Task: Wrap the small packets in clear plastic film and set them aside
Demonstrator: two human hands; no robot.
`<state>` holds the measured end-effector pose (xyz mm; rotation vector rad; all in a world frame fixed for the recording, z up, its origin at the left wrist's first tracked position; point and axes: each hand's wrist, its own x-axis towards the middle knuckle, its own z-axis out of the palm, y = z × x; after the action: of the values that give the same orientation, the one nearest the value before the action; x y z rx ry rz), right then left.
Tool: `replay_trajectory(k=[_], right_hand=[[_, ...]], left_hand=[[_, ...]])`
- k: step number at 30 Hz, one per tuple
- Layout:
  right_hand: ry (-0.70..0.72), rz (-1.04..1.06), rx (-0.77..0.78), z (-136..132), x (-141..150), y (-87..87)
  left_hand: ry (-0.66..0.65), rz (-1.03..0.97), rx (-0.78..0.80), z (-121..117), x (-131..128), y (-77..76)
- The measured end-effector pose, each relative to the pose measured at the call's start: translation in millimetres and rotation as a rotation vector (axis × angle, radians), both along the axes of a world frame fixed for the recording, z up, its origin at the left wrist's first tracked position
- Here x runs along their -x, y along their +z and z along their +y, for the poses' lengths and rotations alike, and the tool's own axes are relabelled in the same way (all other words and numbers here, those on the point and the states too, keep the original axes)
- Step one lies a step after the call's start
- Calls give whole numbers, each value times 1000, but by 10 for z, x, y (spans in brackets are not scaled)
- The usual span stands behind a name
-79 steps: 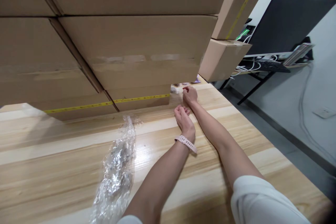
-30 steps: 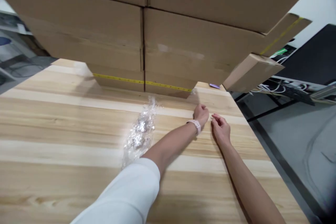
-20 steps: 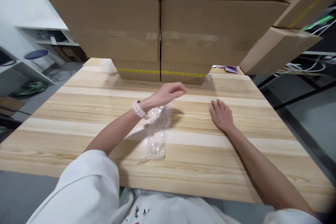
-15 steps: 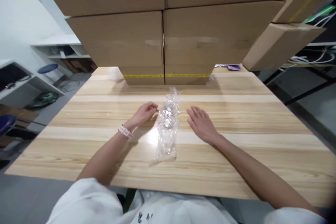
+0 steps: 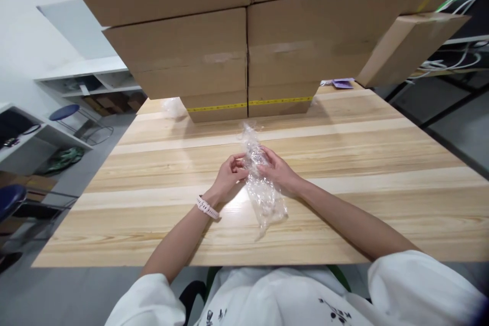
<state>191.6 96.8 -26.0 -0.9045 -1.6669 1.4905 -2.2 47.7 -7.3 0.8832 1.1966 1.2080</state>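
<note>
A long piece of crinkled clear bubble wrap (image 5: pixel 263 196) lies on the wooden table (image 5: pixel 344 147) in front of me. Whether something is wrapped inside it I cannot make out. My left hand (image 5: pixel 230 175), with a pale band on the wrist, has its curled fingers against the wrap's left side. From the right, my right hand (image 5: pixel 278 168) grips the wrap's middle, thumb on top and fingers around the far side. The two hands face each other across the plastic.
Stacked cardboard boxes (image 5: pixel 214 61) rise at the table's far side, a yellow tape measure (image 5: pixel 280 101) running across their lower part. A purple packet (image 5: pixel 343 83) lies at the back right. Blue stools (image 5: pixel 64 112) and white shelving (image 5: pixel 82 69) stand on the left.
Both hands have moved inward from either side and now meet at the bubble wrap. The wrap has turned, its near end shifting right. My view has tilted slightly.
</note>
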Motion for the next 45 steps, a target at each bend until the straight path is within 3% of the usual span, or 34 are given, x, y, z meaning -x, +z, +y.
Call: replay_trajectory(k=[2, 7, 12, 16, 19, 24, 27, 29, 33, 37, 41, 45], right_hand=[[-5, 89, 214, 10, -17, 10], [114, 281, 571, 101, -229, 37], [211, 484, 713, 48, -255, 37], [224, 375, 684, -3, -225, 38], [215, 170, 591, -62, -213, 55], [89, -49, 376, -188, -217, 25], [75, -91, 365, -231, -314, -4], [50, -135, 363, -280, -392, 7], [30, -240, 151, -483, -450, 107], [322, -357, -105, -629, -444, 218], [596, -415, -47, -525, -610, 297], [681, -502, 65, -380, -873, 358]], left_hand=[[-23, -54, 13, -12, 14, -22], [120, -255, 32, 26, 39, -65], [38, -470, 124, 32, -29, -26], [53, -624, 128, 18, -16, 9], [155, -528, 23, 54, 66, -13], [531, -314, -74, 208, 303, -113], [717, -277, -134, 288, 467, -152], [767, -272, -146, 312, 543, -162], [719, -280, -166, 308, 564, -165], [620, -295, -191, 289, 534, -168], [551, -298, -207, 286, 547, -169], [540, -274, -151, 288, 560, -146]])
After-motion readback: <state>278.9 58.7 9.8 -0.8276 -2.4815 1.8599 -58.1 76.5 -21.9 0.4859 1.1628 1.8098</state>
